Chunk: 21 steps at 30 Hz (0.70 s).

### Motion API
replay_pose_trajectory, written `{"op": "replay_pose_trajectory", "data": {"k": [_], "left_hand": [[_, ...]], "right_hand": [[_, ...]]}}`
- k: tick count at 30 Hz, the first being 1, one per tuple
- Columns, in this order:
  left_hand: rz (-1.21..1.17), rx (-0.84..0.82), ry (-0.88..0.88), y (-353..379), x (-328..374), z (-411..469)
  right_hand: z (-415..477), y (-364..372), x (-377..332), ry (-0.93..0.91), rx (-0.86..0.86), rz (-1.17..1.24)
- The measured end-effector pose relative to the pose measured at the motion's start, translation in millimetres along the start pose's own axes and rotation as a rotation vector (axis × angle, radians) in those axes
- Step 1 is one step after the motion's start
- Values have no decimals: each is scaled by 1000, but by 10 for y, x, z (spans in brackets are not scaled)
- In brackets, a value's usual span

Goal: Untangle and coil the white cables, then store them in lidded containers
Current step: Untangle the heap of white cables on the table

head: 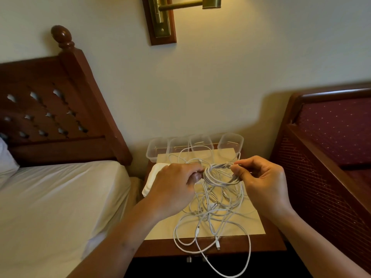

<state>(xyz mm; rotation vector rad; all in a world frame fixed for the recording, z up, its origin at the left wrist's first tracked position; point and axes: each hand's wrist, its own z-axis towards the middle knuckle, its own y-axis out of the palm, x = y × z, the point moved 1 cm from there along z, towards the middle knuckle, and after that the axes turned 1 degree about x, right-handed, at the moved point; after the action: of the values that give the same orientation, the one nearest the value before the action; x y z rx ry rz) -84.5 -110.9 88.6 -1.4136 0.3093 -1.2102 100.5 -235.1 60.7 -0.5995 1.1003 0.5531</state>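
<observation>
A small coil of white cable hangs in the air above a nightstand. My left hand pinches the coil's left side, and my right hand pinches a strand at its upper right. Beneath the coil a loose tangle of white cables lies on a cream mat, with loops spilling over the nightstand's front edge. Several clear plastic containers stand open in a row at the back of the nightstand. A stack of white lids lies at the left, partly behind my left hand.
A bed with a white sheet and a dark wooden headboard fills the left. A wooden seat with maroon upholstery stands close on the right. A brass wall lamp hangs above.
</observation>
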Motion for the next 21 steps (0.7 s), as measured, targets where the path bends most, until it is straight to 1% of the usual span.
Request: {"op": "replay_pose_trajectory", "data": {"k": [4,7,10,15,17,18,21], "left_hand": [[-232,-90,-76,24,-106,-6],[-353,-117,-137,12,-255,-48],[-567,-132,-262,60,-456,-51],[-864,-127,-458,186,-791,-135],[-886,-77,-519,193,-995,-90],[-847,-27,-551,197,-1149,-44],[-615,199,-657,238,-1782,194]], "right_hand": [[19,50,47,-20,-35,-11],[27,135,115,-24,-75,-37],[77,353,207,-5,-90,-68],[281,786,339,85,-191,-102],[405,989,394,113,-210,-114],[489,1098,430,116,-208,-122],[830,1469,542,80,-202,-186]]}}
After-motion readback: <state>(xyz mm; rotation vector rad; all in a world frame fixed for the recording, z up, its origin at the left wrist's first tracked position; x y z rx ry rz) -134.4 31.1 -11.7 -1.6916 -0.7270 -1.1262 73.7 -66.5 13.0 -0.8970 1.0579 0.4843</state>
